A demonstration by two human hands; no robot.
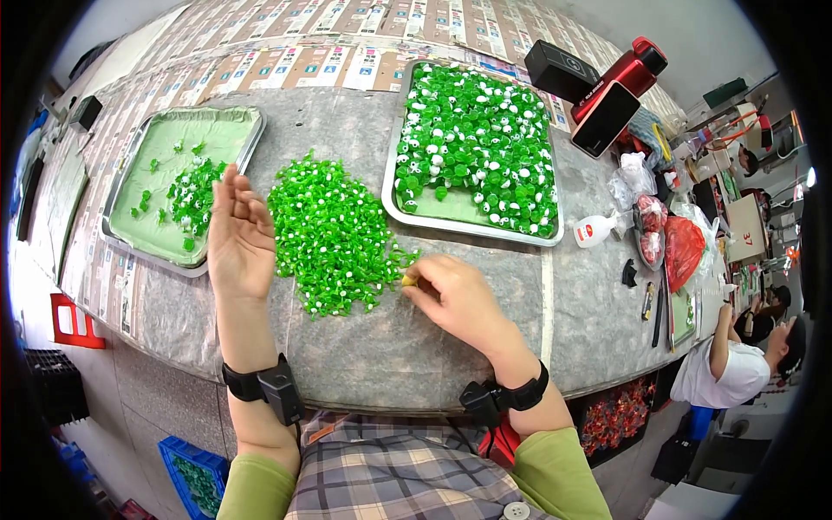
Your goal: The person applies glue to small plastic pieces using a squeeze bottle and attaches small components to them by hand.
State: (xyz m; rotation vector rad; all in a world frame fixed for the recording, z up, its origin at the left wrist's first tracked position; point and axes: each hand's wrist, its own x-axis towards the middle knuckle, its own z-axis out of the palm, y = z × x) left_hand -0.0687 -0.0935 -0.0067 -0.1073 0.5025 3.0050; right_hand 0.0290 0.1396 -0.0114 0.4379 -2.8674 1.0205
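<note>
Head view: pile of small green-and-white pieces (pixel 329 234) lies between the hands, slightly longer away from the body. Right hand (pixel 458 297) at its right edge, finger and thumb narrowed; yellow bit (pixel 408 281) at the tips, held or worn, cannot tell. Left hand (pixel 241 251) loosely spread, palm bare, beside the pile. Grey-covered table (pixel 390 360); person in white (pixel 728 374) far right.

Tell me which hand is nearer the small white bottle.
The right hand is nearer, left of and below the bottle in view. The left hand is farther left, across the green pile.
</note>
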